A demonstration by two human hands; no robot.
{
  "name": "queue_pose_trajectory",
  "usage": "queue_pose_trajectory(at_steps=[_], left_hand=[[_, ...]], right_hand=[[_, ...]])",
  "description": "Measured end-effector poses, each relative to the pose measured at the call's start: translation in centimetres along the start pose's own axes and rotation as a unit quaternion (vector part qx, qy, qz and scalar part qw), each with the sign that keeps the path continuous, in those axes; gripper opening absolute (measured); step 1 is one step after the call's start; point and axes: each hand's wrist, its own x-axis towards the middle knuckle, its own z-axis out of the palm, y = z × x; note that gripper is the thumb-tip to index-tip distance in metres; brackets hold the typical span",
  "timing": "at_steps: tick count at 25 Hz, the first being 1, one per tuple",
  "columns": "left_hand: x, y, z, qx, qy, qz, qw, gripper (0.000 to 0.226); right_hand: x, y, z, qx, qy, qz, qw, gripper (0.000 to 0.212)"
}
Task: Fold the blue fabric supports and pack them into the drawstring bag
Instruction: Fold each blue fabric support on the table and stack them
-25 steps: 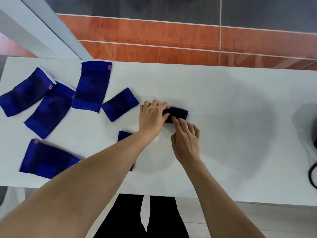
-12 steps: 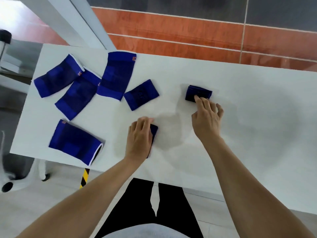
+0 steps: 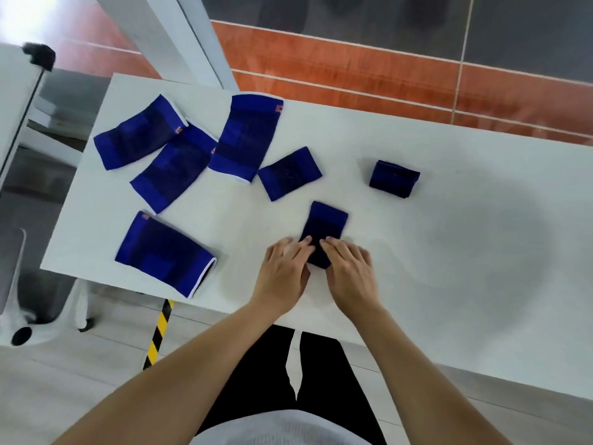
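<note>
Right hand (image 3: 348,271) now off the folded support (image 3: 394,178) — joined with left hand (image 3: 284,273), flat fingers pressing the small unfolded support (image 3: 324,232) on the desk (image 3: 465,252).

My left hand (image 3: 282,274) and right hand (image 3: 348,273) sit side by side on the near end of a small blue support (image 3: 324,231), near the front edge of the white surface (image 3: 481,268). To my right the surface lies open, wide room to sweep through. Ahead and right, a folded support (image 3: 394,178) sits alone, apart from my hands. Left is crowded: a small support (image 3: 289,173) just ahead-left, three large overlapping supports (image 3: 192,149) beyond, one large support (image 3: 163,253) at the near left edge.
</note>
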Motion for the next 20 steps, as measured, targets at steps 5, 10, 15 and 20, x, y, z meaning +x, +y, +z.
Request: queue_pose_trajectory(at_steps=[5, 10, 15, 20], left_hand=[[7.4, -2.4, -3.8, -0.031, 0.061, -0.093, 0.993, 0.050], [6.9, -4.7, -3.2, 0.046, -0.008, -0.082, 0.995, 0.052], [-1.0, -2.2, -1.3, 0.052, -0.026, -0.023, 0.998, 0.066], [-3.5, -2.3, -0.8, 0.022, 0.017, -0.018, 0.999, 0.056]], right_hand=[[0.3, 2.3, -1.7, -0.033, 0.007, 0.057, 0.998, 0.048], [-0.3, 2.1, -1.7, -0.034, 0.020, 0.074, 0.996, 0.048], [0.2, 0.4, -1.0, -0.047, 0.048, 0.109, 0.992, 0.045], [-0.1, -4.3, 0.5, -0.053, 0.043, 0.071, 0.995, 0.016]])
